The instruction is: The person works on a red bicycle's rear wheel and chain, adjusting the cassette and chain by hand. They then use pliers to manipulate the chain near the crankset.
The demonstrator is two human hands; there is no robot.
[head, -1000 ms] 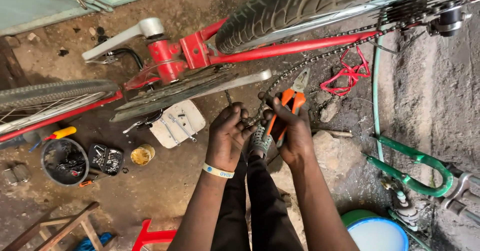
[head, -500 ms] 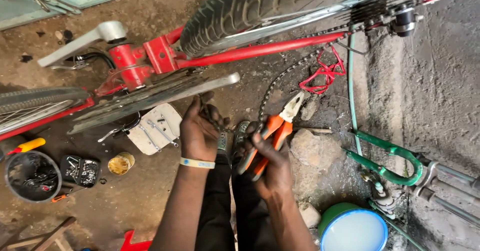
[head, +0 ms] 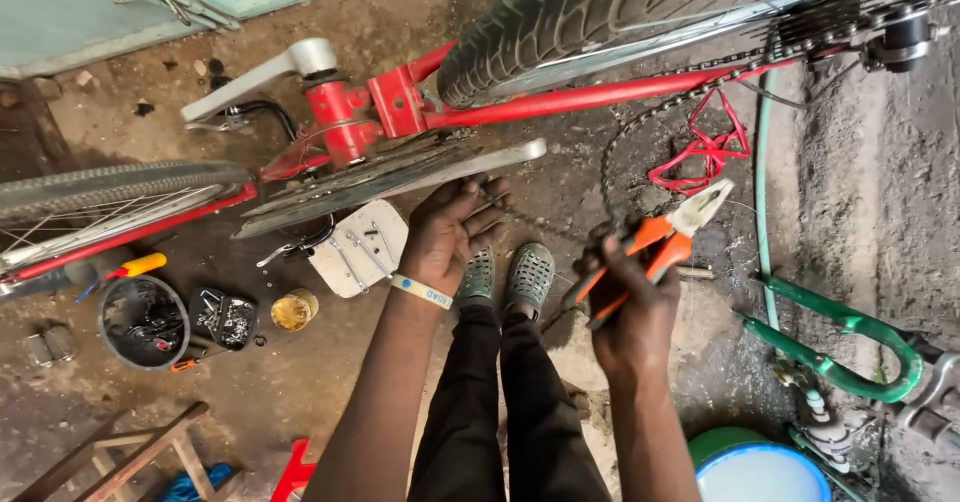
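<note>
An upside-down red bicycle frame point(head: 560, 102) spans the top of the view, with its knobby rear tyre point(head: 600, 7) and a slack chain point(head: 650, 117) hanging from the rear sprockets. My right hand point(head: 625, 297) grips orange-handled pliers point(head: 665, 237), jaws pointing up and right, just below the chain loop. My left hand point(head: 450, 232), with a pale wristband, reaches up with fingers spread under the silver crank arm point(head: 470, 167) and chainring. It holds nothing that I can see. My two grey shoes point(head: 505, 277) stand between the hands.
On the dirt floor at left lie a black bowl of small parts point(head: 143, 320), a black tray point(head: 222, 317), a yellow tin point(head: 292, 310), a white board with tools point(head: 360, 247) and a yellow-handled screwdriver point(head: 125, 267). A green frame point(head: 850, 347) and a blue-rimmed bucket point(head: 760, 467) sit at right.
My hands have come apart: the right hand with the pliers moved right and down, the left reached up toward the crank. The view shifted across the bicycle.
</note>
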